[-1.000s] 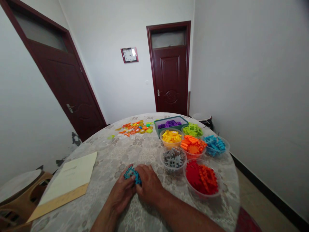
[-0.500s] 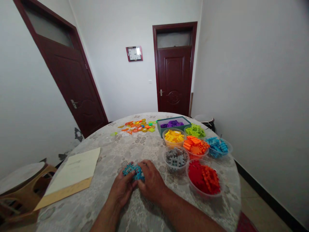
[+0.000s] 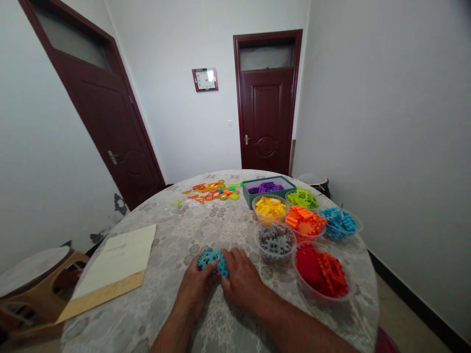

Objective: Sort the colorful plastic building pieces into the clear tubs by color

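Both of my hands rest on the round table (image 3: 172,235) and pinch a small cluster of blue interlocking plastic pieces (image 3: 211,258) between them. My left hand (image 3: 196,285) grips the cluster from the left, fingers curled. My right hand (image 3: 241,278) grips it from the right, fingers closed over its edge. Just right of my hands stands a clear tub of grey pieces (image 3: 275,239), and nearer the edge a tub of red and orange pieces (image 3: 322,273).
More tubs hold orange (image 3: 304,221), blue (image 3: 339,221), yellow (image 3: 270,206) and green pieces (image 3: 302,198); a teal box holds purple ones (image 3: 268,187). Loose coloured pieces (image 3: 211,191) lie at the far side. A cream booklet (image 3: 114,262) lies left, a wooden stool (image 3: 33,284) beyond it.
The view has shifted a little, so the hands and tubs sit slightly further right in the picture. Both hands keep their grip on the blue cluster.
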Available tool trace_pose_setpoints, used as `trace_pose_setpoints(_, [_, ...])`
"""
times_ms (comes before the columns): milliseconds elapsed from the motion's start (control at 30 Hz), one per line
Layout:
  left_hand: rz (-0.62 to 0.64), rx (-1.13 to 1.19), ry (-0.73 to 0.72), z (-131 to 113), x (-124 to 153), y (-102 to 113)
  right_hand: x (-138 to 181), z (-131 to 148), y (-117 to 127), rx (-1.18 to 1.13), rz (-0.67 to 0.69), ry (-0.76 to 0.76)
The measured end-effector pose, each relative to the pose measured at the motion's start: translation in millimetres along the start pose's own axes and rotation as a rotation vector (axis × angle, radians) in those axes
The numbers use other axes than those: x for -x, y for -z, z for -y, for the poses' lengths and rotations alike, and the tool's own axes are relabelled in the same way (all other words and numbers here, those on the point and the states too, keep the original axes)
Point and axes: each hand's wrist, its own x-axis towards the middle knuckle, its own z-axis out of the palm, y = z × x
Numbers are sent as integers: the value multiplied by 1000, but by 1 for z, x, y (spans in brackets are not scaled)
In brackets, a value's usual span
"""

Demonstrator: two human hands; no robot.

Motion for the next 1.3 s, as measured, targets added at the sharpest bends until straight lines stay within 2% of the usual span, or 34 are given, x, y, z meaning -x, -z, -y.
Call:
trace_pose_setpoints(133, [44, 53, 14, 3, -2, 1, 1, -1, 2, 36, 34, -3])
trace_pose_setpoints(367, [-32, 141, 16, -3, 2, -5, -1, 4, 14, 63, 52, -8])
trace_pose_setpoints(567, [-21, 156, 0, -1, 0, -6, -3, 8, 24, 97, 87, -69])
trace_pose_setpoints(733, [-57, 72, -65, 3, -1, -4, -4, 10, 28, 82, 61, -61])
trace_pose_setpoints(833, [-10, 39, -78, 7, 0, -5, -4, 11, 27, 70, 71, -27])
trace_pose_setpoints(1033, [82, 55, -97, 10, 3, -7, -3, 10, 25, 65, 111, -71])
trace_pose_setpoints(1300, [40, -41, -100, 7, 5, -10, -3, 10, 23, 74, 152, -84])
